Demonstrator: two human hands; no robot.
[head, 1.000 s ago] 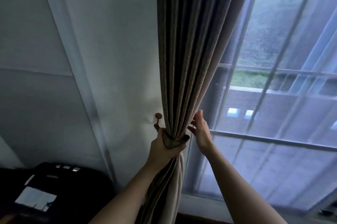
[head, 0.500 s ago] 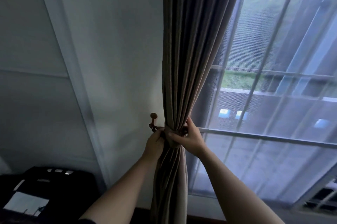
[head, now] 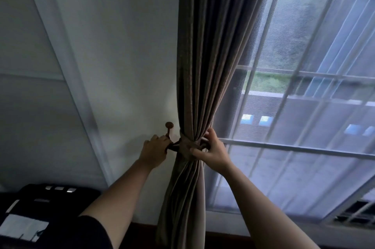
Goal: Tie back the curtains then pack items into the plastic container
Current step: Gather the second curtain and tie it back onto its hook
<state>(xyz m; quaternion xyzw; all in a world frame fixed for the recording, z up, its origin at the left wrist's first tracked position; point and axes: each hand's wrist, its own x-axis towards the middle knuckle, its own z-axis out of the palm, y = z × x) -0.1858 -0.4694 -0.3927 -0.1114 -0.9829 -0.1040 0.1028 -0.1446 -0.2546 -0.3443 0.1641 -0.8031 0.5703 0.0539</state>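
Curtain, brown and pleated, is seen gathered into a narrow waist between the pale wall and the window; it is cinched there by a tieback of the same cloth. One end of the tieback is drawn leftward toward a small dark hook with a round knob, fixed to the wall just beside the curtain. The left hand is curled round that end at the hook's base; whether the loop is already seated on the hook cannot be told, since the fingers cover it. The right hand is pinched on the tieback at the bundle's window side, thumb pressed against the band.

A second ago the bundle itself was clasped by the left hand while the right worked at the fabric's edge; the clasp has since been given up and the hold shifted to the band's end, so the gathering is judged finished and the fastening under way. No plastic container is in view; the packing step is judged not yet begun. Beyond, a sheer net is hung across the panes; a black object is seen at lower left.
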